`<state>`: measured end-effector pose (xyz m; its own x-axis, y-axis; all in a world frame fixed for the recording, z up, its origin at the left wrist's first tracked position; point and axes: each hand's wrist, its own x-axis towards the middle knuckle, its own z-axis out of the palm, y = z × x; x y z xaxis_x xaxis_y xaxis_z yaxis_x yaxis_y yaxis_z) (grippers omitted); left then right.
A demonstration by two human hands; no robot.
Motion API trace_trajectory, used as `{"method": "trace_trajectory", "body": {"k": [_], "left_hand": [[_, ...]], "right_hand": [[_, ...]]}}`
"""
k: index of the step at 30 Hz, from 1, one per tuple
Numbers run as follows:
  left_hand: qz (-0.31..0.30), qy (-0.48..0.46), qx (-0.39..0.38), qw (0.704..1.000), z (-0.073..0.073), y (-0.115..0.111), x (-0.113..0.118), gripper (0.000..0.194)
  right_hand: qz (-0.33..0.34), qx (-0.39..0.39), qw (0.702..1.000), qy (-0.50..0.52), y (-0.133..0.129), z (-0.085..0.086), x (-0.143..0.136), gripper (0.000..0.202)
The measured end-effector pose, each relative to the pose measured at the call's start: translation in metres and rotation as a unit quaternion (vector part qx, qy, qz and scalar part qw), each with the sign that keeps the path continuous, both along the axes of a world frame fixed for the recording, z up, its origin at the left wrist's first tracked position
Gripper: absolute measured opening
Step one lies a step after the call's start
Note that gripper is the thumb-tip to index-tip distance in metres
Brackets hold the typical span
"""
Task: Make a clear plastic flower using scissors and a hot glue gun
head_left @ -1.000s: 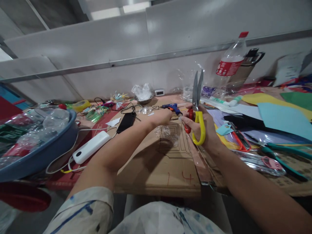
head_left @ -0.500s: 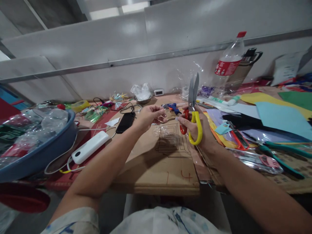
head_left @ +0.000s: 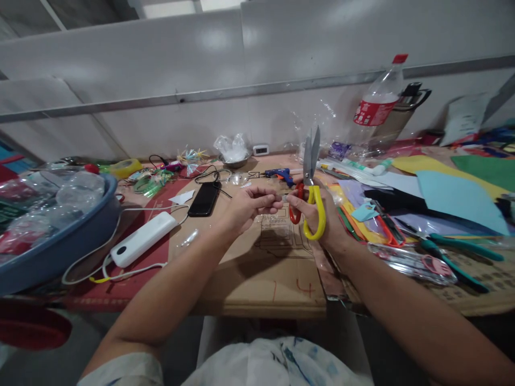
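Observation:
My right hand [head_left: 322,212] holds scissors [head_left: 315,209] with one yellow and one red handle loop, the blades pointing up and slightly parted. Between that hand's thumb and fingertips is a tiny translucent piece [head_left: 284,198], too small to identify. My left hand [head_left: 257,206] is pinched, its fingertips meeting the piece from the other side. Both hands are above a cardboard sheet [head_left: 249,284] with a line drawing and red "14" on it. Behind them lies a blue hot glue gun [head_left: 281,175].
A blue basin [head_left: 60,257] of plastic bottles stands left, beside a white power bank [head_left: 142,239] and a black phone [head_left: 204,199]. To the right are coloured paper sheets [head_left: 458,198], green-handled pliers [head_left: 450,257] and an upright plastic bottle [head_left: 378,107].
My left hand has moved right and its fingertips have reached the small piece at my right hand. The right hand with the scissors has shifted slightly left.

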<state>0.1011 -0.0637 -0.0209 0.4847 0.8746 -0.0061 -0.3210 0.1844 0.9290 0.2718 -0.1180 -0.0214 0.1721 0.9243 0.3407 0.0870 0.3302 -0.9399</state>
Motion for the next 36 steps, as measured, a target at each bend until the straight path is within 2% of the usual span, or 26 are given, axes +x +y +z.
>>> {"method": "trace_trajectory", "body": {"k": [5, 10, 15, 30, 36], "left_hand": [[0.005, 0.004, -0.036, 0.999, -0.004, 0.001, -0.002, 0.017], [0.013, 0.001, -0.068, 0.998, -0.005, 0.0, 0.0, 0.017], [0.002, -0.003, -0.051, 0.999, -0.007, -0.002, 0.001, 0.021], [-0.033, -0.06, -0.051, 0.996, -0.011, -0.003, 0.004, 0.013], [-0.009, -0.047, -0.026, 0.999, -0.011, -0.007, 0.007, 0.028]], "right_hand": [[-0.009, -0.011, 1.0, -0.005, -0.001, 0.001, -0.004, 0.036], [-0.018, -0.008, 1.0, 0.012, 0.006, -0.01, -0.001, 0.041], [-0.033, 0.0, 0.999, -0.005, 0.009, -0.011, -0.002, 0.045], [0.002, 0.004, 0.999, 0.048, 0.009, -0.01, -0.004, 0.045], [0.007, -0.01, 0.999, 0.045, 0.006, -0.006, -0.006, 0.048]]}}
